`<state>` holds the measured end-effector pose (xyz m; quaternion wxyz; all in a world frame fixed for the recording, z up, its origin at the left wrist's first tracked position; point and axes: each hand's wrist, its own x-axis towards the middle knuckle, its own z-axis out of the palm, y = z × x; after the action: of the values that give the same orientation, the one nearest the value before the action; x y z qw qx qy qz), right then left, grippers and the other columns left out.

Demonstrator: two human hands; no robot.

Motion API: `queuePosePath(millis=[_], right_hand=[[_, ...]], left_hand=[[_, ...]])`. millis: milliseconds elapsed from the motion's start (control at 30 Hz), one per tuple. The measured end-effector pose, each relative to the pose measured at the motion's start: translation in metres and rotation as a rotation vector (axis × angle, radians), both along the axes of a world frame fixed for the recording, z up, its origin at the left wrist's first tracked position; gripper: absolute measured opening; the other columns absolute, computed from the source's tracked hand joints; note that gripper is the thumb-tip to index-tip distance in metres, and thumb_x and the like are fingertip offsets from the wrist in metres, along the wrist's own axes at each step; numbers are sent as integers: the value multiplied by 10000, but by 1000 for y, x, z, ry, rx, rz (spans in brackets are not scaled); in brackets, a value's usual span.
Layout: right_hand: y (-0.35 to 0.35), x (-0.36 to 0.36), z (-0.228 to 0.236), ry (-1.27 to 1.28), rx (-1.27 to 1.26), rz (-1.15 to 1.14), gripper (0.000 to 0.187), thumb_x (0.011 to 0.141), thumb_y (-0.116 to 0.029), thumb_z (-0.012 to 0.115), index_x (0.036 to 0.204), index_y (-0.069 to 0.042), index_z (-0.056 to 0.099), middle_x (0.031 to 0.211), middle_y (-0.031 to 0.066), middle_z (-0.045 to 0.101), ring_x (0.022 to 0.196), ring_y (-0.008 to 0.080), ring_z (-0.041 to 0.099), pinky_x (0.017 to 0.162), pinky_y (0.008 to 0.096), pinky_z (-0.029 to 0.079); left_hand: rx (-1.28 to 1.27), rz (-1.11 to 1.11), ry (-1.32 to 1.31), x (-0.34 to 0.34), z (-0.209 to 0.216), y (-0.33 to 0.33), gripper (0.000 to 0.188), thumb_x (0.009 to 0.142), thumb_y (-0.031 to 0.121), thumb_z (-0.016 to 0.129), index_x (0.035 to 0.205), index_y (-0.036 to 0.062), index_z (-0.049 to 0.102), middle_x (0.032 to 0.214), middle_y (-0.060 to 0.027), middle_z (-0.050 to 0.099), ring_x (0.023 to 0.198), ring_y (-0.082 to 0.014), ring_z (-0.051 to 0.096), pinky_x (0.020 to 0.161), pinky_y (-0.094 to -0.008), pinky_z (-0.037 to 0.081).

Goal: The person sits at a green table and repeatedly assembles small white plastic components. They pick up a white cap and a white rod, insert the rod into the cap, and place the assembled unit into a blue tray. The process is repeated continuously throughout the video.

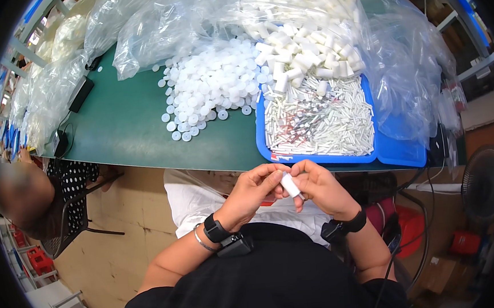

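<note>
A small white cylinder [290,185] is held between both my hands, just off the table's near edge. My left hand [252,191] pinches its upper end between thumb and fingertips. On its other side, the fingers of my right hand [321,190] are closed round it. Beyond my hands lies a blue tray [262,136] full of thin white sticks [345,121], some with red and dark parts among them. White cylinders [308,49] of the same look spill from a clear bag at the tray's back. Left of the tray spreads a heap of translucent white discs [208,85].
Clear plastic bags [175,21] cover the table's back, and another bag [401,69] hangs over a second blue tray [401,150] at right. The green table [125,128] runs left. A person [32,197] sits at far left. A fan [485,183] stands at right.
</note>
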<state>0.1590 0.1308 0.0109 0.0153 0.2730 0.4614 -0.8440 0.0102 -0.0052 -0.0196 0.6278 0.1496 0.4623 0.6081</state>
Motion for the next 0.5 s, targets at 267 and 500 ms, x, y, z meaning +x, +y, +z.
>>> queuePosePath(millis=[267,500], right_hand=[[-3,14,10,66,306,42,166,939,-55,566,1075,-31,474,868,93,651,749,139,671,631,288,529],[157,88,23,-575,1698,-424,209,941,-186,561,1037,-8,612,962,207,658,922,398,625,796,433,495]], left_hand=[[52,-41,143,7,18,5,387,922,79,646,1293,28,549,935,-7,649,751,-53,577,686,-221,495],[56,17,-181,2,10,3,168,990,249,556,1010,93,500,968,-111,665,672,-104,554,605,-238,454]])
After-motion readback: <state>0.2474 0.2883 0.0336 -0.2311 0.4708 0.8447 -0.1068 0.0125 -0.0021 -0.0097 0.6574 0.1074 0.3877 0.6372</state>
